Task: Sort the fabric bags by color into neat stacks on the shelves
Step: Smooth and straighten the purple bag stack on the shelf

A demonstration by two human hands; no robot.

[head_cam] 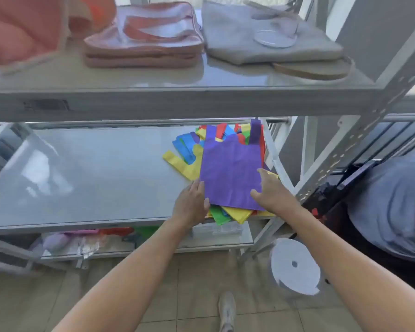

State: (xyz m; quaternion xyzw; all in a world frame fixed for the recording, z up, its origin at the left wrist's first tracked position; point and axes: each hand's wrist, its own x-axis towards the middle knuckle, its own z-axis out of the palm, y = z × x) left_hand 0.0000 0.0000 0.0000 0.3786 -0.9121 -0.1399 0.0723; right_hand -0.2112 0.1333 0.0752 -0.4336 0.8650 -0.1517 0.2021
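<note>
The purple bag [230,173] covers most of the mixed pile [189,152] beneath it, so only yellow, blue, green and red edges show and the number of bags cannot be told; the left hand [191,204] hides the pile's near-left corner, and the right hand [272,192] covers the purple bag's near-right corner; the orange fabric [17,27] on the upper shelf is blurred and cut off by the left edge; items on the bottom shelf [153,248] are too blurred to identify; a seated person [393,207] is cut off at the right edge.

Bare, sleeveless forearms [134,271]; one pale, worn shoe [227,310] below.
</note>
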